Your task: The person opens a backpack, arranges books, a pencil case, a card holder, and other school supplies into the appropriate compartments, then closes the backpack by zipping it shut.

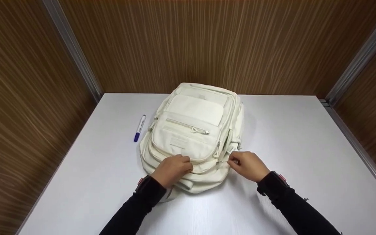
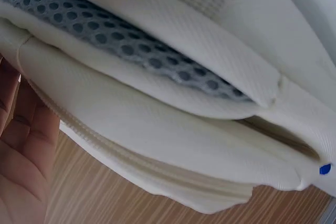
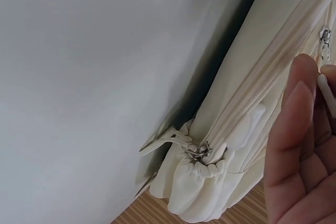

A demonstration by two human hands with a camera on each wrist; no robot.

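A cream backpack (image 1: 196, 111) lies front up on the white table, its lower end toward me. My left hand (image 1: 174, 168) grips the front pocket's lower edge with curled fingers. In the left wrist view, part of that hand (image 2: 26, 150) shows beside a zipper-lined edge (image 2: 131, 156), and grey mesh padding (image 2: 126, 48) is visible above. At the bag's lower right side, my right hand (image 1: 248, 164) pinches a zipper pull (image 1: 222, 162) between thumb and index finger. The right wrist view shows the white pull (image 3: 326, 95) at the fingertips, near a metal slider (image 3: 325, 36).
A white marker with a purple cap (image 1: 139, 128) lies on the table (image 1: 305, 147) left of the backpack. Another zipper with a triangular pull (image 1: 199, 131) crosses the bag's front. Wood-grain panels (image 1: 207, 45) enclose the table at the back and both sides.
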